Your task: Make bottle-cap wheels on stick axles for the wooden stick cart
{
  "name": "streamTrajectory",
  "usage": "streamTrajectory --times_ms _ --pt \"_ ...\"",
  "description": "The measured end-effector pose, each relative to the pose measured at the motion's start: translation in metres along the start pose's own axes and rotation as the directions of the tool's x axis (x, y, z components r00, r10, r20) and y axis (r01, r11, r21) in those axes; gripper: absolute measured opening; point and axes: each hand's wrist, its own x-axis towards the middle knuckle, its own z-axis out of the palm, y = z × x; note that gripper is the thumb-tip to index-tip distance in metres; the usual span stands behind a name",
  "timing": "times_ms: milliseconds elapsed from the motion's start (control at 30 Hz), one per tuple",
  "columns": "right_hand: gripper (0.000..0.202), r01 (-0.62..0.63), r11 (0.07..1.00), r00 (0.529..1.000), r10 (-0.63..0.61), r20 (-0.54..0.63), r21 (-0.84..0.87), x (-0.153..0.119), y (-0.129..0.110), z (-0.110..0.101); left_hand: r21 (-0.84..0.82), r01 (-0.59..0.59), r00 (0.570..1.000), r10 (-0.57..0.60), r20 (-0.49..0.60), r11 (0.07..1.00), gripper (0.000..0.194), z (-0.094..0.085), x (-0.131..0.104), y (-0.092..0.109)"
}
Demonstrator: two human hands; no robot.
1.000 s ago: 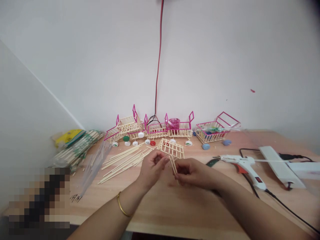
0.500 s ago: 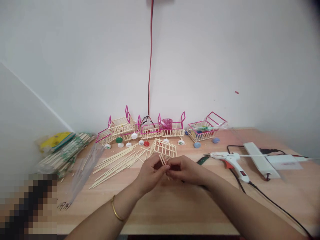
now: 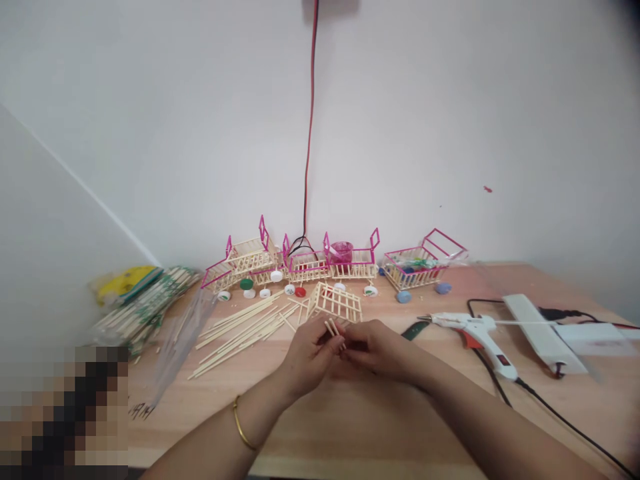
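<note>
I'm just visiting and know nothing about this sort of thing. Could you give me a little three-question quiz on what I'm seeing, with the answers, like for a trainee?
1. True or false: the white glue gun lies on the table, to the right of the right hand.

2. What does the left hand hold?
A: a cup
B: thin pale sticks
C: scissors

3. Fill in: the rightmost cart has ___ wheels.

Key: 1 true; 2 B; 3 blue.
</note>
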Motion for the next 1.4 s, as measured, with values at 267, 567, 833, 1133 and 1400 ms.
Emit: streamTrajectory --times_ms 267,567,833,1133,1400 --pt "0.014 -0.039 0.997 0.998 0.042 0.052 -0.064 0.000 0.003 -0.001 -0.154 0.055 0.998 -0.055 0.008 0.986 0.016 0.002 0.002 0.001" --pt "0.026 -0.051 0.998 0.985 0.044 0.167 0.039 -0.003 -0.004 -0.006 -0.358 0.145 0.989 -0.148 0.018 0.923 0.022 0.001 0.005 -0.007" --pt "0.027 -0.081 0.995 0.974 0.066 0.216 0.064 -0.004 -0.004 -0.008 -0.337 0.162 0.982 -0.185 -0.036 0.928 0.026 0.000 0.005 -0.003" --pt "0.023 -0.058 0.998 0.976 0.048 0.214 0.038 -0.005 -0.003 -0.008 -0.399 0.148 0.984 -0.174 -0.031 0.905 0.027 0.000 0.007 -0.004" --pt "0.027 -0.029 0.997 0.980 0.014 0.197 0.073 -0.006 -0.002 -0.010 -0.505 0.157 0.985 -0.171 0.018 0.849 0.024 0.002 0.005 -0.004"
